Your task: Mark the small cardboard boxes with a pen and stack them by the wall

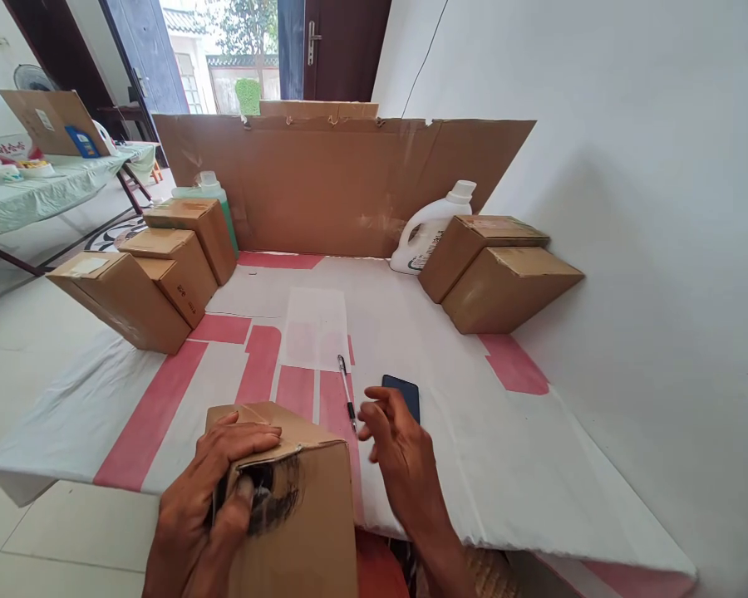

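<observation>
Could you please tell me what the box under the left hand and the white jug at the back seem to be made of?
The box, gripped by the left hand, looks like brown corrugated cardboard: matte, creased flap edges, black marker scribble soaked into its face. The white jug appears to be moulded plastic: smooth, faintly glossy, with a built-in handle and screw cap.
</observation>
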Action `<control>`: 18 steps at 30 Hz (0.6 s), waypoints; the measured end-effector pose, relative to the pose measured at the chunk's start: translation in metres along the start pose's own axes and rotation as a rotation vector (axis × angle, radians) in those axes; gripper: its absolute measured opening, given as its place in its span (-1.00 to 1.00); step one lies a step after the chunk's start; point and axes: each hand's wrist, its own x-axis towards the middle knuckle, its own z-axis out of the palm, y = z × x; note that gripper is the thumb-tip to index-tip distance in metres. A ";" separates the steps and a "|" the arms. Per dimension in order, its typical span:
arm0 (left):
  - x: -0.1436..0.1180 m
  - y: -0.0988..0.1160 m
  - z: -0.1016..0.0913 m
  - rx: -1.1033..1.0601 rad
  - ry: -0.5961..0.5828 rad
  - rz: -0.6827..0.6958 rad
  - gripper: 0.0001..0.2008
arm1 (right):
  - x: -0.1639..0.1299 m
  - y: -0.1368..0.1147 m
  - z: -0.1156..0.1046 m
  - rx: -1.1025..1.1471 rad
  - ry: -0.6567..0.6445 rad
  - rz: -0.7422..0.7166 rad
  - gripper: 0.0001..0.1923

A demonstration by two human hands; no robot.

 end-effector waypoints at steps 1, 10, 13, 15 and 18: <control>0.000 -0.003 -0.001 -0.024 -0.005 -0.003 -0.70 | 0.012 0.014 0.000 -0.130 0.030 0.022 -0.53; 0.014 -0.013 0.000 -0.350 -0.092 -0.026 -0.64 | 0.055 0.067 0.023 -0.160 0.019 -0.081 -0.70; 0.020 -0.011 -0.002 -0.383 -0.087 -0.046 -0.60 | 0.052 0.050 0.011 -0.036 0.002 -0.060 -0.68; 0.022 -0.009 -0.003 -0.390 -0.083 -0.064 -0.57 | 0.042 0.026 -0.003 0.159 0.058 -0.042 -0.70; 0.022 -0.008 -0.003 -0.401 -0.066 -0.076 -0.52 | 0.011 -0.022 -0.019 0.551 0.144 -0.056 -0.76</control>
